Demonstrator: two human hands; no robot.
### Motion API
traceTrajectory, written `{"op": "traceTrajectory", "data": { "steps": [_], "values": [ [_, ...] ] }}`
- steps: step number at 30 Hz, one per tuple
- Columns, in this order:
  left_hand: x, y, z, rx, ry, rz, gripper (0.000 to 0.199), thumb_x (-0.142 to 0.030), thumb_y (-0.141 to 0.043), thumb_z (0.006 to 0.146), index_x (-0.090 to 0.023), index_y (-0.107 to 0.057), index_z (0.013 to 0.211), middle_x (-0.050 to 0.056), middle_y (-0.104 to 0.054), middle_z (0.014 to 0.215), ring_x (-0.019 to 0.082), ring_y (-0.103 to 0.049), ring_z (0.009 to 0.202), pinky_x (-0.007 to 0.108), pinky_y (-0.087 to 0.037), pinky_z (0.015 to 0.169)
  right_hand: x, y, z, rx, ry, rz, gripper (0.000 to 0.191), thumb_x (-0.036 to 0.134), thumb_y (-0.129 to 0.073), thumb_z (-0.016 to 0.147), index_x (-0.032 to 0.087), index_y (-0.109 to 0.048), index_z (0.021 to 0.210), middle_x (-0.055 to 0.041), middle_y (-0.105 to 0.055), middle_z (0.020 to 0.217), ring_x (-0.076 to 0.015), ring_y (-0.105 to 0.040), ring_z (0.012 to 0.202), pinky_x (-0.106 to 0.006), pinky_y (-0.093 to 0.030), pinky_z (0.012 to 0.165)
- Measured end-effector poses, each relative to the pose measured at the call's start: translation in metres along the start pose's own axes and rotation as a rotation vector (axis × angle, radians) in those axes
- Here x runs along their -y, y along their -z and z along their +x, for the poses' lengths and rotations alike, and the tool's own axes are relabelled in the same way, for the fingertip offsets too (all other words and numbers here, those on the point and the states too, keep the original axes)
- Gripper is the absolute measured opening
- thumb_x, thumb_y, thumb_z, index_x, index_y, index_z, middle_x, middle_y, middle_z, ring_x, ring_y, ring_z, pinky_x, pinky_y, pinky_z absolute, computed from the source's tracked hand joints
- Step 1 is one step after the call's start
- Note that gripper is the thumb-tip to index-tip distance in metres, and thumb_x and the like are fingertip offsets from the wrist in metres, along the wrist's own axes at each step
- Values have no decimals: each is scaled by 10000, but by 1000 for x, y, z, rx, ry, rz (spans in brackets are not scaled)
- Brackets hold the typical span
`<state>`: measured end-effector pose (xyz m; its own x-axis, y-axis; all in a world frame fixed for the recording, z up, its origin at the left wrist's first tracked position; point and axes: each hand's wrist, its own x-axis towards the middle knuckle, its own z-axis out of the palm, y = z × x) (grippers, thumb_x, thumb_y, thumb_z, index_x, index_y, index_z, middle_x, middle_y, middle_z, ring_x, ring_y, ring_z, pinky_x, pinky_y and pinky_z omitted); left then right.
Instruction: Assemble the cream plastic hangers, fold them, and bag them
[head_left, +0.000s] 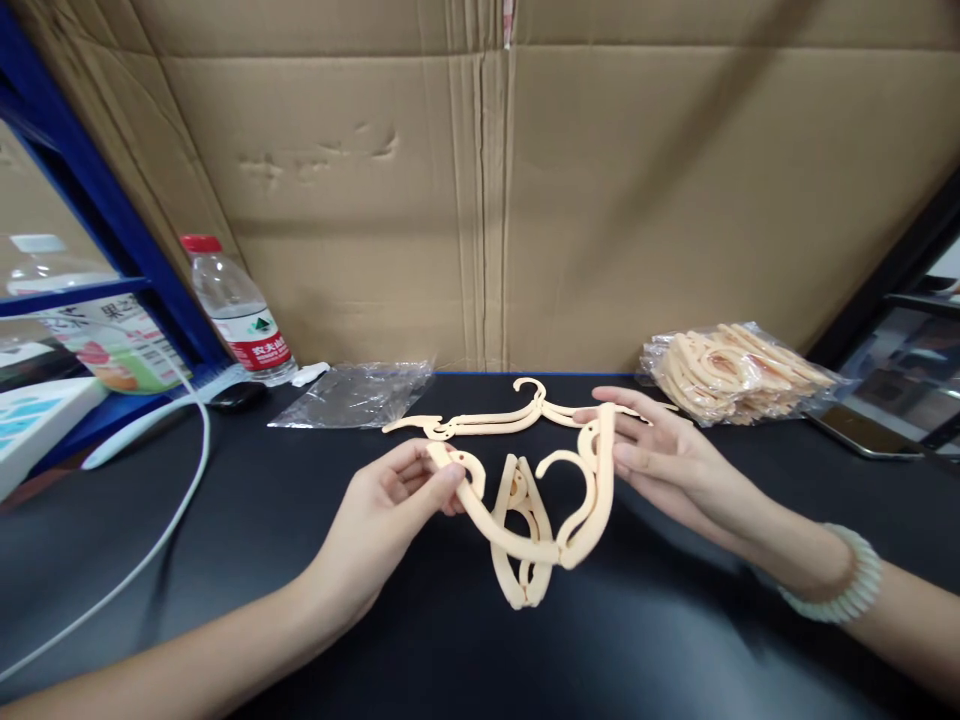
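A cream plastic folding hanger [517,540] is held up over the table, its two arms partly folded upward and its hook between them. My left hand [397,510] pinches the end of its left arm between thumb and fingers. My right hand [667,465] has its fingers spread at the right arm, fingertips behind it and thumb by its edge; firm contact cannot be made out. Below and partly hidden lies a second, folded hanger [506,575]. Farther back, an unfolded hanger [495,422] lies spread out, its right end partly covered by my right hand.
At the back right lies a clear bag of folded hangers [727,375], beside a phone [862,435]. A flat plastic bag [352,395] and a red-capped water bottle [244,315] are at the back left. A white cable [199,470] curves across the left side. Cardboard [360,180] stands behind.
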<state>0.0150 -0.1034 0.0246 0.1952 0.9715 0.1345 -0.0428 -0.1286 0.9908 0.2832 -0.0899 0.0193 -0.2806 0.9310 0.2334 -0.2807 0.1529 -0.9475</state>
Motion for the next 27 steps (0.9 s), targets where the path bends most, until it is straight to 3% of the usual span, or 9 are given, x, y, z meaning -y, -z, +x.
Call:
{"op": "traceTrajectory", "data": {
  "steps": [3,6,8,12,18,24,27],
  "values": [
    [1,-6,-5,63,28,9,205,-301,-684,828,-156,-567,744,-19,-628,709,78,-569,630,169,-479,615,-8,-20,-8,11,11,-9,232,212,-698,839,243,-527,992,-32,-653,1037,-165,-631,955,-310,-500,852],
    [1,-9,-10,95,37,4,179,-304,-682,829,-163,-576,802,-17,-647,742,95,-614,662,181,-501,623,-8,-33,-18,232,-18,-136,62,232,-599,920,221,-561,968,-28,-662,928,-156,-639,855,-290,-509,766],
    [1,-11,-12,110,41,3,180,-304,-680,828,-162,-573,808,-9,-659,746,105,-630,682,188,-512,636,-5,-37,-24,350,3,-294,137,227,-545,952,218,-602,1076,-45,-652,967,-156,-625,852,-289,-498,759],
    [0,-12,-14,110,51,16,182,-295,-694,814,-159,-579,855,3,-675,743,117,-639,685,199,-522,639,1,-40,-31,380,129,-557,228,185,-514,962,237,-625,1154,-39,-631,1069,-136,-596,873,-258,-469,785],
    [-2,-14,-15,127,54,46,172,-300,-662,837,-151,-580,808,-18,-629,683,96,-606,647,181,-507,623,4,-40,-30,419,145,-618,245,186,-503,969,241,-611,1182,-25,-644,1024,-127,-591,846,-239,-466,754],
    [1,-19,-16,221,102,48,199,-305,-676,816,-142,-576,758,-22,-598,643,94,-588,582,193,-506,577,6,-47,-32,532,156,-621,331,206,-479,977,250,-547,1299,-36,-604,923,-168,-551,935,-339,-450,885],
    [2,-20,-16,233,99,58,177,-308,-664,825,-142,-602,826,-10,-612,656,111,-613,597,211,-521,593,10,-47,-32,551,96,-577,357,243,-481,976,276,-526,1328,-49,-583,1007,-175,-546,972,-368,-443,921]
  ]
}}
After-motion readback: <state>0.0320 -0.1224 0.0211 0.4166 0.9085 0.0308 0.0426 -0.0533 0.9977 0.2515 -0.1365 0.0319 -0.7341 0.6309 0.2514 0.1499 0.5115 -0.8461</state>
